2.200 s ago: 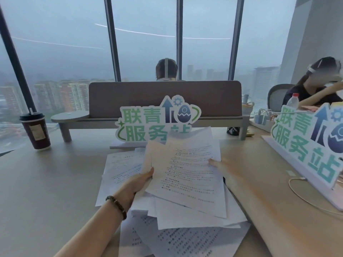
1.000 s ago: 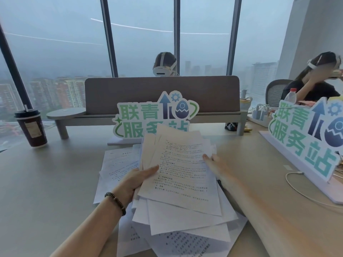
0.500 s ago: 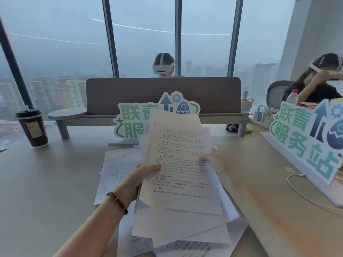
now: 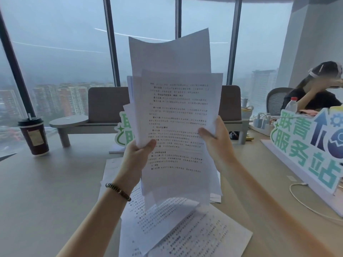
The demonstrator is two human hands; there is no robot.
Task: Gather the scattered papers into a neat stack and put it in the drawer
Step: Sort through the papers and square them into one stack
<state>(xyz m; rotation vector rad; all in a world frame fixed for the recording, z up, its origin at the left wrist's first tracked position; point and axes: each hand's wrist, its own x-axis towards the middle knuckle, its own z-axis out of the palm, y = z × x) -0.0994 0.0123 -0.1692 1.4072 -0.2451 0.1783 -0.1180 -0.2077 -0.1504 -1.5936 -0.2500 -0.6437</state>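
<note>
— White papers (image 4: pixel 178 115) fill mid-frame, upright, left hand (image 4: pixel 136 156) and right hand (image 4: pixel 216 143) each gripping a side edge. What do they hide?

— Part of a green sign (image 4: pixel 124 133) and grey divider (image 4: pixel 104 103). More sheets (image 4: pixel 194 230) lie below on the beige desk (image 4: pixel 46 191).

— Elsewhere?

— Coffee cup (image 4: pixel 33 136) at left; windows behind.

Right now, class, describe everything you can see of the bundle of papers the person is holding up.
The bundle of papers is a loose, uneven sheaf of thin white sheets, upright above the desk. The front sheet carries printed black text; a sheet behind sticks up higher, its top edge curling. Edges are misaligned. The left hand grips the left edge, the right hand the right edge. Its lower edges hang over more sheets lying on the desk.
</note>
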